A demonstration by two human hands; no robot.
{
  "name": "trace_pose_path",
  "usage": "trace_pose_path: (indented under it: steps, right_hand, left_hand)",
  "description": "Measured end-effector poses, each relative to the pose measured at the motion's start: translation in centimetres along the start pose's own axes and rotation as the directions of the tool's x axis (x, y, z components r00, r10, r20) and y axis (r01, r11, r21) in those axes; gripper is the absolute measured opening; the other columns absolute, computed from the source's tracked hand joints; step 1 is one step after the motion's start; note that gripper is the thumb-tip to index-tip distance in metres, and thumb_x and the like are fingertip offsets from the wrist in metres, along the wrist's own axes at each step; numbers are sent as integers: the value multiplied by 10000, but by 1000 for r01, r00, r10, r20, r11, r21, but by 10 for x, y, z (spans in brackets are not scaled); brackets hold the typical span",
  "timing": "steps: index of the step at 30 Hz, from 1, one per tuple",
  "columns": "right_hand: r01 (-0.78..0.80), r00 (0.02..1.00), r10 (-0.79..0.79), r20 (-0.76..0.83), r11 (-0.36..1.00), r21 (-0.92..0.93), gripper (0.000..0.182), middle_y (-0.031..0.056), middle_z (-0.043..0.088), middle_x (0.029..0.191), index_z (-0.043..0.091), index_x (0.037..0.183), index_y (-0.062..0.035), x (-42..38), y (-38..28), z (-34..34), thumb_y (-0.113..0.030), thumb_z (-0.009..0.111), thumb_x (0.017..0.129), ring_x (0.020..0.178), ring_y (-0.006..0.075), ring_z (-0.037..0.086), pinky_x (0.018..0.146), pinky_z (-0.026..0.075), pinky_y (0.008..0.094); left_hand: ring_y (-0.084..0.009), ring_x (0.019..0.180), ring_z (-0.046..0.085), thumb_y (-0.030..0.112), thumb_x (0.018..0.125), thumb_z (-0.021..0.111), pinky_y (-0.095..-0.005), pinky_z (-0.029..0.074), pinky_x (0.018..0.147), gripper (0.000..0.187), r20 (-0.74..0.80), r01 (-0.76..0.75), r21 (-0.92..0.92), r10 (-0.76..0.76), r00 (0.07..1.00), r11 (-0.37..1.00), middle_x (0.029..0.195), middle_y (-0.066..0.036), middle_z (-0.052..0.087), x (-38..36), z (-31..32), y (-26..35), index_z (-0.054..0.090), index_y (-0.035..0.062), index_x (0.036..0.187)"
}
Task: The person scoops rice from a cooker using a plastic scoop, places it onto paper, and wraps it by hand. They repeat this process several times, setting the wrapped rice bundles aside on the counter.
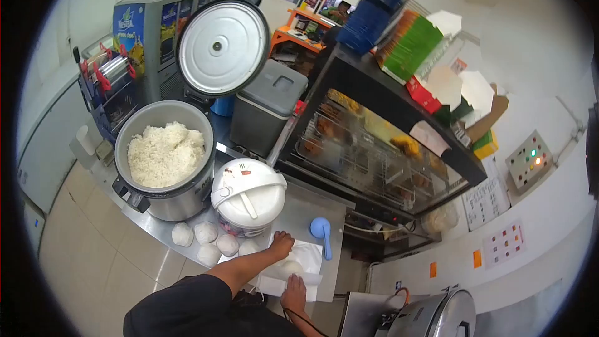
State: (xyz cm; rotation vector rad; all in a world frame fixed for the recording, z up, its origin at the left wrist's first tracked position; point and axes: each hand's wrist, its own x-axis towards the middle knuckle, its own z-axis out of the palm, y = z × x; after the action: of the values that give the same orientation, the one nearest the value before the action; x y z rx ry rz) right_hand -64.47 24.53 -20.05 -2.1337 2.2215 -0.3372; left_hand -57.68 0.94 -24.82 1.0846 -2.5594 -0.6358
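On the steel table lies a sheet of white wrapping paper [307, 253] with a white mound of rice [291, 268] on it. My left hand [282, 245] is at the paper's far left corner, fingers curled onto it. At the near edge, my right hand [294, 293] has its fingers closed on a folded part of the paper, close against the rice. Just right of the sheet rests a blue scoop [320, 229], handle toward me. Several white paper-wrapped bundles [206, 232] sit left of my left hand, by the table's edge.
A large open cooker full of rice [165, 156] stands at left, its lid [223, 47] raised. Beside it is a white lidded rice warmer [248, 193]. Behind are a grey bin [268, 97] and a glass food display cabinet [374, 150]. A steel pot [430, 315] is at lower right.
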Motion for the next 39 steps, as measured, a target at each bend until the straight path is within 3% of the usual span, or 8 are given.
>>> trace_pose_path:
  steps: [8, 11, 17, 21, 23, 26, 30, 39]
  right_hand:
    - [-37, 999, 37, 14, 999, 5, 730, 270, 452, 1516, 487, 1449, 64, -2, -7, 5, -75, 708, 767, 1436, 454, 409, 1176, 362, 528]
    - [-59, 998, 59, -2, 998, -12, 739, 313, 401, 1550, 465, 1467, 66, -4, -14, 6, -68, 689, 775, 1469, 477, 366, 1204, 330, 535]
    - [-83, 997, 83, -9, 997, 4, 766, 336, 351, 1583, 411, 1498, 88, -2, -11, 17, -62, 645, 784, 1484, 509, 328, 1233, 286, 554]
    - [-129, 990, 125, 60, 990, 64, 755, 342, 349, 1585, 398, 1506, 101, 2, -6, 11, -43, 613, 796, 1483, 506, 328, 1248, 257, 565]
    - [-132, 990, 126, 58, 987, 96, 788, 333, 326, 1607, 383, 1514, 111, -1, -5, 13, -30, 609, 773, 1513, 486, 299, 1260, 232, 562]
    - [-107, 993, 110, -31, 991, 76, 781, 333, 330, 1603, 378, 1526, 99, 1, 3, 22, -19, 577, 781, 1522, 479, 290, 1269, 216, 558]
    - [-152, 988, 154, -4, 983, 104, 724, 341, 402, 1548, 443, 1484, 105, 1, 9, 27, -48, 590, 792, 1511, 473, 314, 1273, 219, 544]
    - [-73, 997, 68, 39, 985, 155, 578, 292, 444, 1532, 503, 1456, 80, -4, 36, 25, -64, 515, 896, 1484, 434, 367, 1261, 243, 527]
  left_hand:
    - [-345, 1125, 625, 162, 778, 827, -544, 351, 943, 216, -98, -36, 19, 38, 994, 999, 1060, -140, 735, 16, -18, 9, 747, 60, 950]
    - [-326, 1075, 665, 205, 821, 795, -550, 382, 934, 148, 93, -37, -139, 50, 994, 990, 990, -116, 745, 20, -8, 10, 790, 92, 915]
    - [-317, 909, 724, 306, 896, 706, -494, 542, 791, 222, -49, -480, -335, 493, 868, 811, 920, -116, 756, 10, -8, 14, 780, 104, 838]
    - [-379, 648, 658, 262, 933, 651, -530, 501, 665, 292, -65, -621, -135, 618, 783, 772, 681, -165, 669, -2, -8, 16, 694, 75, 712]
    - [-325, 808, 699, 230, 945, 625, -528, 502, 832, 181, 123, -611, -46, 611, 782, 790, 884, -138, 730, -17, -22, 26, 729, 106, 864]
    - [-247, 1329, 605, 228, 895, 644, -531, 357, 1201, 254, 219, -676, 65, 650, 728, 734, 1320, -51, 717, -31, -33, 32, 784, 138, 1086]
    - [-286, 1332, 603, 230, 895, 652, -551, 315, 1233, 275, 290, -710, 83, 664, 689, 699, 1344, -81, 700, -44, -36, 42, 781, 84, 1090]
    - [-350, 1441, 475, 215, 926, 637, -577, 265, 1246, 381, 261, -571, 166, 523, 812, 804, 1456, -176, 591, -66, -30, 52, 706, 24, 1248]
